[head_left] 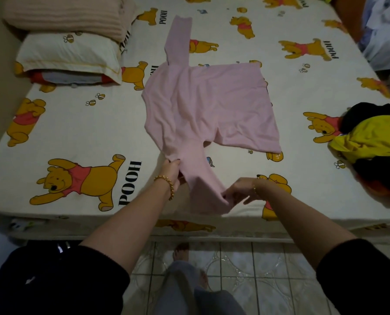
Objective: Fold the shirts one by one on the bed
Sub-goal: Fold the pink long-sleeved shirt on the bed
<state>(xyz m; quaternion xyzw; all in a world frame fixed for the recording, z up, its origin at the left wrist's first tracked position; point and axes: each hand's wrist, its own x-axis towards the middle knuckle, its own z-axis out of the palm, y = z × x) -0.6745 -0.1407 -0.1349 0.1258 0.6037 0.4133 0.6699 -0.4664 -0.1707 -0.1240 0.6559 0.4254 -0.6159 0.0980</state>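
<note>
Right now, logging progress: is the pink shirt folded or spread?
Spread: pink shirt lies flat on bed; left hand and right hand grip near sleeve.

pink shirt | spread flat mid-bed, near sleeve lifted | dark-and-yellow shirts | heaped at right edge

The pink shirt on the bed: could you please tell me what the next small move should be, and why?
Probably fold the near sleeve over onto the body of the pink shirt. The left hand grips it at the shoulder, the right hand pinches its cuff end, and the body lies flat on the bed.
</note>
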